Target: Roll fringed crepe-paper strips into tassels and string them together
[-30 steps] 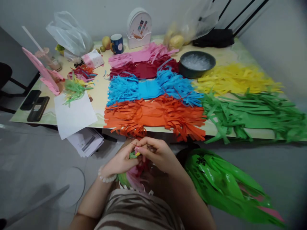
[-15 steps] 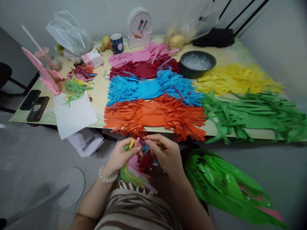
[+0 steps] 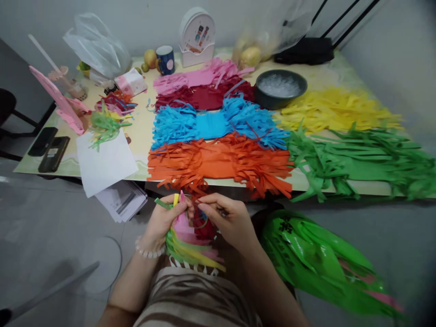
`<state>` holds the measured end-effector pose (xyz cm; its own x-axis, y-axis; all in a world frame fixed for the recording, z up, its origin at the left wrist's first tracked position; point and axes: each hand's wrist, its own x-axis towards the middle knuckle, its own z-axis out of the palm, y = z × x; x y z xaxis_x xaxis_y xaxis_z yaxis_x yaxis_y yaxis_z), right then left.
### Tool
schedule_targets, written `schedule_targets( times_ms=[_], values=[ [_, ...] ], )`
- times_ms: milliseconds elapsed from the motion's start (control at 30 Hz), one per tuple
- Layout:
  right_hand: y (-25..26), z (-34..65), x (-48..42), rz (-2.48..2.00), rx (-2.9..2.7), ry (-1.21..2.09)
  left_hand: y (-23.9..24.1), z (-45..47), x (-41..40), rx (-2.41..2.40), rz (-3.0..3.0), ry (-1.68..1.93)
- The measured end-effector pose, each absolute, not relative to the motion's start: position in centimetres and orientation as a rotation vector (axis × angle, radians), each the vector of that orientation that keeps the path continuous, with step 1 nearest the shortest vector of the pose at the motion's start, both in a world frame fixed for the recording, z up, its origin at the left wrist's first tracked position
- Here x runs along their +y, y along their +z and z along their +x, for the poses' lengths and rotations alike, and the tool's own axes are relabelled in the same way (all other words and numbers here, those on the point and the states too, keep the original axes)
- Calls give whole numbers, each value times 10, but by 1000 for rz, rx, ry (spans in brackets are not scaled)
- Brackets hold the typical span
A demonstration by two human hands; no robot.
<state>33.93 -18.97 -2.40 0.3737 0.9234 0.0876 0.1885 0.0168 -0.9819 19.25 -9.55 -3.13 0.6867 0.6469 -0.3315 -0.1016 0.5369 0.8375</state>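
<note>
The left hand [image 3: 162, 221] is closed around a bundle of coloured paper strips [image 3: 185, 236], green, yellow, pink and dark red, whose short ends poke up above the fist while the long ends trail down over a brown-and-cream striped garment [image 3: 194, 295]. The right hand [image 3: 229, 220] sits just beside it, fingers curled, thumb and forefinger pinched at the top of the bundle on a thin strand too small to make out. Both hands are held just below the near edge of the pale table [image 3: 143, 136], directly in front of a fringed orange paper sheet [image 3: 218, 163]. Behind that sheet lies a fringed blue paper sheet [image 3: 211, 125]; right of it, fringed green paper [image 3: 357, 163].
</note>
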Motion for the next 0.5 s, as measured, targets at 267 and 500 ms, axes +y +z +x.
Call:
schedule_targets(
  times_ms=[267, 500],
  values=[
    [-23, 341, -190, -1489, -1030, 724, -28, 190, -98, 875, 1216, 609],
    [-26, 347, -182, -1516, -1129, 690, -28, 191, -97, 739, 993, 484]
  ],
)
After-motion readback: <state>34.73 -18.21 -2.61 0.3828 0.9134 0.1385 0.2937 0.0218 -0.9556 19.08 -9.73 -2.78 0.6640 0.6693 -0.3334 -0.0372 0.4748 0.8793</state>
